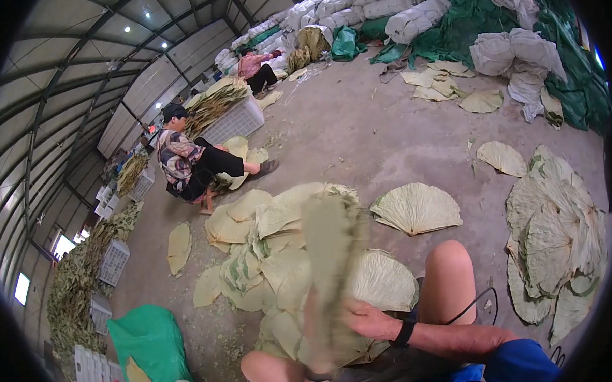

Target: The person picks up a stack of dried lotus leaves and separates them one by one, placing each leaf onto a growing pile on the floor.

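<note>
A folded, pale green dried lotus leaf point(325, 241) stands upright in front of me, blurred by motion. My left hand point(315, 337) grips its lower left side, and the fingers are smeared. At the leaf's lower right edge is my right hand point(367, 319), closed on it with the fingertips partly hidden. Behind and beneath lies a loose pile of dried lotus leaves point(282, 270). One fan-shaped leaf point(384, 281) rests just beyond my right hand, and another fan-shaped leaf point(417, 208) lies flat on the floor farther out.
A stack of leaves point(553, 228) lies at the right. A green sack point(147, 348) sits at the lower left. One person point(181, 155) sits by a white crate point(238, 119); another person point(253, 67) sits farther back. White bundles point(418, 21) line the back.
</note>
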Demonstrator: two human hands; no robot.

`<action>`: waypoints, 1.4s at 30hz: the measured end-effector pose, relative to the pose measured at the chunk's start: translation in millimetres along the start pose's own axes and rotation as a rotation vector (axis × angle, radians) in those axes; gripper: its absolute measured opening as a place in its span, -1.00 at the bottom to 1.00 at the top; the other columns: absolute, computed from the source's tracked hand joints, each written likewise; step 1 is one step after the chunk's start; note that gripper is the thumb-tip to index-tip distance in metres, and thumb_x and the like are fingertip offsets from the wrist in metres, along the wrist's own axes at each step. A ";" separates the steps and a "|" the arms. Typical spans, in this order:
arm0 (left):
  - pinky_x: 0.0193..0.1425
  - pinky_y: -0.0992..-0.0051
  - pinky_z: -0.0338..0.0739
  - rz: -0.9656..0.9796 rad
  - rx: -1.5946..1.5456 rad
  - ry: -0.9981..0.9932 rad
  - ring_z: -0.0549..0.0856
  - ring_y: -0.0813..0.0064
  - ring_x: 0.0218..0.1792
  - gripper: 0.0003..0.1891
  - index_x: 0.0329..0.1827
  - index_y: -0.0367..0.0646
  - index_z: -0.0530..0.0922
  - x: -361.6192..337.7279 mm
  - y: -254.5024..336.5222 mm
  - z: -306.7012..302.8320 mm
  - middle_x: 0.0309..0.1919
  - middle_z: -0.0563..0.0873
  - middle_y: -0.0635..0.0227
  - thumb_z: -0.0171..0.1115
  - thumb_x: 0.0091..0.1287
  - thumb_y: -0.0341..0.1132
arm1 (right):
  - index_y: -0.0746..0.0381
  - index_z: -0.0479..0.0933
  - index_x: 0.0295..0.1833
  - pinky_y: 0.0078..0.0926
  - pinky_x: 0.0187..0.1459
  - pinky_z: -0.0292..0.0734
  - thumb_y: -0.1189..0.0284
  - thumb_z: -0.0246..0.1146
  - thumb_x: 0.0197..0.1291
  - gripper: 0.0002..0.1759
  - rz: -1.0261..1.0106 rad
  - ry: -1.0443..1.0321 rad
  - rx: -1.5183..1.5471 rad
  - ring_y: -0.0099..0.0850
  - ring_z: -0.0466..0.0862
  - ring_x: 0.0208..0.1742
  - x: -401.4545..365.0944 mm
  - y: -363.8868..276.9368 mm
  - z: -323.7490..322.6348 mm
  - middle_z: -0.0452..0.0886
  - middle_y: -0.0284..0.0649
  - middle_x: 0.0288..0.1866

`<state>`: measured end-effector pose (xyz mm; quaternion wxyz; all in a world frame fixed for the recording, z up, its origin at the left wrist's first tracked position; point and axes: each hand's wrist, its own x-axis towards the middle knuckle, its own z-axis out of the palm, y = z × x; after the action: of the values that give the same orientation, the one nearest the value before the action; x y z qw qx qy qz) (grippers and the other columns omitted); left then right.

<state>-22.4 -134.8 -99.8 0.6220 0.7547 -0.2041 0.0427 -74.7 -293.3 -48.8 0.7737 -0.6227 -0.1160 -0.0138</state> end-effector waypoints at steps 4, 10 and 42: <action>-0.09 0.34 0.61 -0.359 -0.228 0.218 0.65 0.41 -0.22 -0.70 0.12 -0.27 0.52 0.5 42.9 -22.8 -0.20 0.64 0.30 0.19 0.47 -0.26 | 0.19 0.22 0.58 -0.29 0.38 0.38 0.34 0.16 0.47 -0.37 -0.117 -0.022 -0.202 -0.23 0.39 0.46 1.8 -18.6 3.0 0.22 -0.03 0.57; -0.10 0.39 0.60 -0.357 -0.438 0.206 0.67 0.40 -0.18 -0.78 -0.02 -0.26 0.56 -0.4 37.4 -46.2 -0.19 0.65 0.30 0.22 0.42 -0.31 | 0.13 0.50 0.35 -0.19 0.19 0.54 0.40 0.32 0.30 -0.50 -0.370 0.043 -0.507 -0.07 0.58 0.23 9.1 -23.0 9.8 0.49 -0.06 0.36; 0.18 0.33 0.62 -0.167 -0.275 0.619 0.76 0.21 0.01 -0.62 0.17 -0.13 0.64 16.9 35.8 -126.9 0.03 0.76 0.04 0.39 0.27 -0.43 | 0.24 0.60 0.23 -0.40 0.04 0.64 0.31 0.30 0.36 -0.60 -0.319 -0.012 -0.916 -0.32 0.72 0.01 54.0 -107.1 -121.7 0.66 -0.10 0.17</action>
<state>4.1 -22.9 -33.2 0.7516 0.6294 0.0529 0.1904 -20.2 -428.3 40.6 0.4075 -0.8739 -0.1963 -0.1782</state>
